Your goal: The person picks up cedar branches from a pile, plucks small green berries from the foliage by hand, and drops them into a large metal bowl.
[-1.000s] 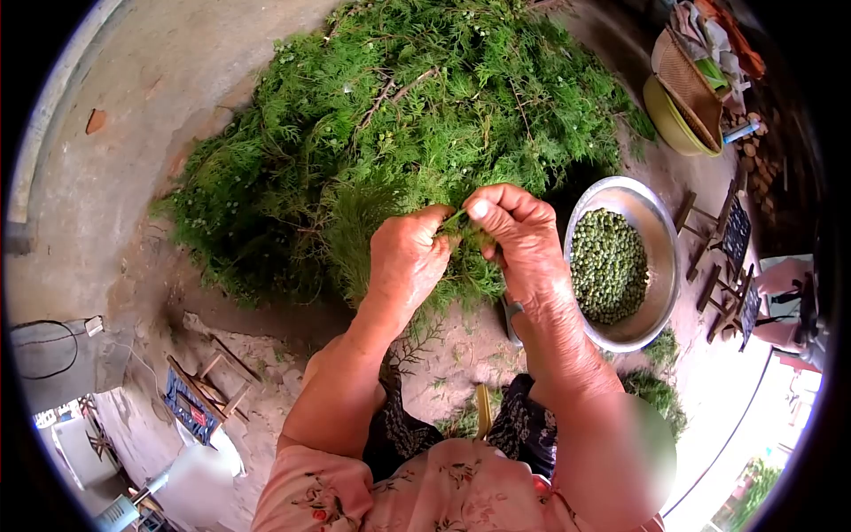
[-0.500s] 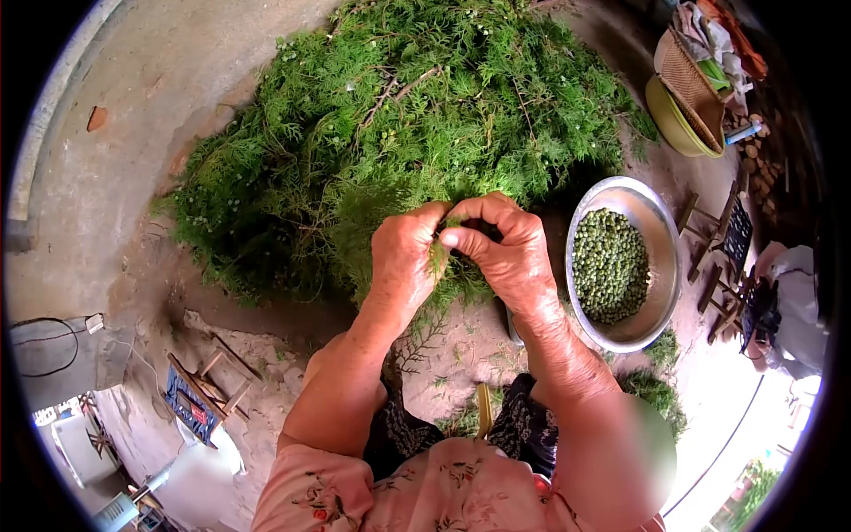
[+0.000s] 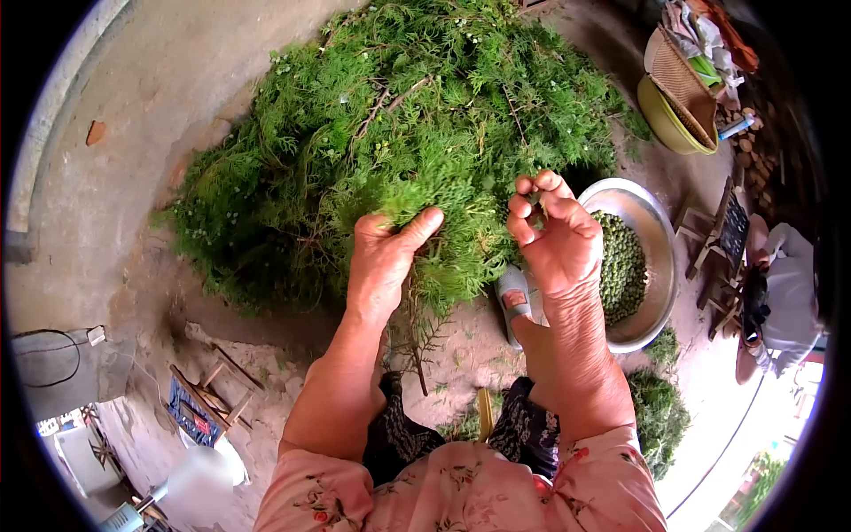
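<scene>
A big heap of feathery green branches [image 3: 417, 115] covers the concrete ground ahead of me. My left hand [image 3: 379, 262] grips one leafy sprig [image 3: 443, 266] by its stem, just in front of the heap. Raised beside it, palm toward me, my right hand [image 3: 557, 232] has its fingertips pinched on something small that I cannot make out. A metal bowl [image 3: 660, 266] half full of small green seeds [image 3: 625, 266] sits directly right of my right hand.
A woven basket in a yellow-green basin [image 3: 678, 89] stands at the far right. Small wooden stools [image 3: 722, 239] and another person [image 3: 784, 293] are on the right. A low stool [image 3: 208, 399] lies at lower left. My slippered foot [image 3: 516, 301] rests by the bowl.
My hands, which were pressed together working on the sprig, have come apart. The right hand lifted and swung right toward the bowl; the left kept the sprig. The person at right moved closer.
</scene>
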Action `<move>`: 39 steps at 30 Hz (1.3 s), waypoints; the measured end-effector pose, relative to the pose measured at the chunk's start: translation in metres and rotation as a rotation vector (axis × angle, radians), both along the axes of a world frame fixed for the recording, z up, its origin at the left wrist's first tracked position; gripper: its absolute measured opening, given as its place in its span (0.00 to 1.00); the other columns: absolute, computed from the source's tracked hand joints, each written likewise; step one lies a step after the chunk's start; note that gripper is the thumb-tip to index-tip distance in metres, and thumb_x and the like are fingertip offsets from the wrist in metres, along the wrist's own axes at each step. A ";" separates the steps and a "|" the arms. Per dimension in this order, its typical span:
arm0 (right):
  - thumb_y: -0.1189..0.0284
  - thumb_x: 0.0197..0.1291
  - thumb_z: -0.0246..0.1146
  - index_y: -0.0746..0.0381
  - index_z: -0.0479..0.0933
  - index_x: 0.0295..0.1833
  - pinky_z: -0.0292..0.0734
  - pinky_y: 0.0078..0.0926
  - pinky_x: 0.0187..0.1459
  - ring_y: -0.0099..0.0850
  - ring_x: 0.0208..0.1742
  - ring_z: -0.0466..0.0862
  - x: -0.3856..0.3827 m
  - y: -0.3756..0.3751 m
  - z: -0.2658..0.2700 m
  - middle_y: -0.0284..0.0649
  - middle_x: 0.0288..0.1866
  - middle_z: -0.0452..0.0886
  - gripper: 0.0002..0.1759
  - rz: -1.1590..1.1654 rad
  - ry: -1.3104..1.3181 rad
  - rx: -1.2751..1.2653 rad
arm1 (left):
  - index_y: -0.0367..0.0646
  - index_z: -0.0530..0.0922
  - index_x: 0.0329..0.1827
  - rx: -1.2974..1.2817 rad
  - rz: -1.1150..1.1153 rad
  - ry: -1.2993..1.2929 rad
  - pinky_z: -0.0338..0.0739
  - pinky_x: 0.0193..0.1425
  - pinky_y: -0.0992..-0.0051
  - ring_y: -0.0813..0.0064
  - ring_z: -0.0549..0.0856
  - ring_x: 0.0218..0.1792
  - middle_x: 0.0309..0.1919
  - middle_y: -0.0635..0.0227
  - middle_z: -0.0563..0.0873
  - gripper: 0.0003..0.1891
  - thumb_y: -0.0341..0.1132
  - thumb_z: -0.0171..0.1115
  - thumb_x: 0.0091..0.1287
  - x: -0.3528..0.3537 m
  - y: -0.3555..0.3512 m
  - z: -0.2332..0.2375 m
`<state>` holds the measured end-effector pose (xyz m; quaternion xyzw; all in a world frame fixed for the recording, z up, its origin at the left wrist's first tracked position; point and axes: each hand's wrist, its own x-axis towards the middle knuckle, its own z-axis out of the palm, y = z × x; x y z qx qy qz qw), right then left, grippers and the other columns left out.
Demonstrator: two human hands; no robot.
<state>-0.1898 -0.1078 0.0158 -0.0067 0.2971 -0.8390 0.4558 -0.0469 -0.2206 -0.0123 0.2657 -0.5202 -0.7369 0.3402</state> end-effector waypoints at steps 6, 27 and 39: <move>0.68 0.57 0.62 0.59 0.76 0.32 0.59 0.12 0.16 0.17 0.17 0.70 0.012 -0.002 -0.007 0.30 0.21 0.75 0.06 0.077 0.223 0.364 | 0.38 0.79 0.41 0.342 0.061 0.031 0.77 0.45 0.77 0.77 0.82 0.38 0.38 0.67 0.83 0.12 0.26 0.68 0.53 -0.002 -0.002 0.006; 0.77 0.55 0.62 0.63 0.78 0.38 0.62 0.10 0.17 0.14 0.20 0.72 0.036 -0.010 -0.013 0.29 0.26 0.78 0.05 0.193 0.347 0.318 | 0.40 0.79 0.36 0.259 -0.044 -0.020 0.72 0.33 0.79 0.82 0.78 0.28 0.30 0.73 0.82 0.09 0.25 0.67 0.52 0.000 0.000 0.007; 0.73 0.54 0.64 0.63 0.76 0.36 0.60 0.12 0.17 0.17 0.19 0.70 0.040 -0.013 -0.017 0.31 0.24 0.76 0.06 0.274 0.360 0.365 | 0.39 0.80 0.32 0.271 0.003 -0.144 0.67 0.22 0.83 0.85 0.76 0.22 0.23 0.73 0.81 0.05 0.26 0.65 0.53 0.000 0.004 0.015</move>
